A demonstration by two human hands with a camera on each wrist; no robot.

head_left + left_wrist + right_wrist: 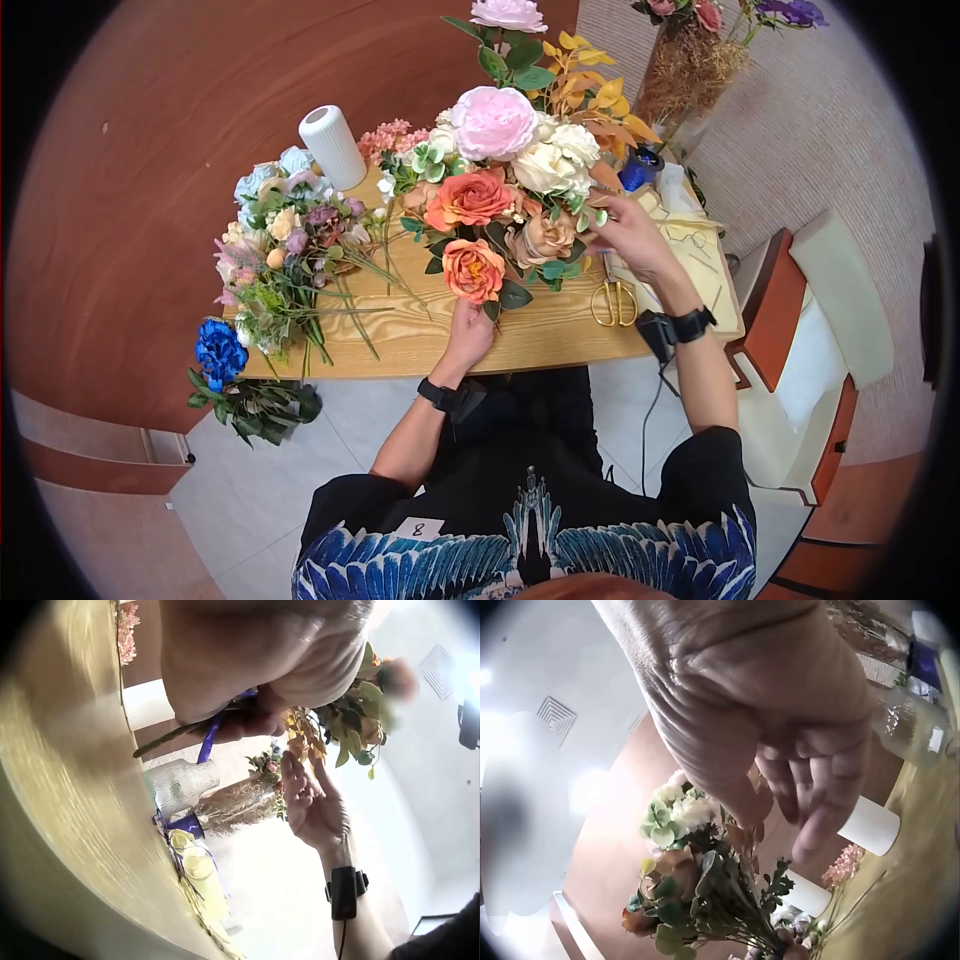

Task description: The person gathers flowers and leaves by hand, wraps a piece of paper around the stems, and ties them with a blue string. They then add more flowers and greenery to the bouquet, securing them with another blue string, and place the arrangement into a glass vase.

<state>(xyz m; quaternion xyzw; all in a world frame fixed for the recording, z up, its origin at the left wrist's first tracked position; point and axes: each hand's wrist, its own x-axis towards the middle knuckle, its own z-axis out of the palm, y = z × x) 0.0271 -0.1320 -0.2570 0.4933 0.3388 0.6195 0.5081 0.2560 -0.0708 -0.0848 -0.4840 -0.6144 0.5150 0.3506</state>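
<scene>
A bouquet with a pink bloom (494,123), white flowers and orange roses (472,198) is held upright over the table by my left hand (472,335). In the left wrist view that hand (262,652) curls around the stems (165,741), and a blue-purple ribbon (211,739) hangs beside them. My right hand (637,238) is at the bouquet's right side; in the right wrist view its fingers (821,791) are spread and loosely bent near the leaves, gripping nothing visible. Whether they touch the foliage is unclear.
Loose flowers (285,225) lie on the table's left, near a white vase (333,148). Gold-handled scissors (613,303), a blue ribbon spool (640,168) and yellowish wrapping (715,275) are at the right. A dried arrangement (690,75) stands behind. Blue flowers (220,352) sit at the left edge.
</scene>
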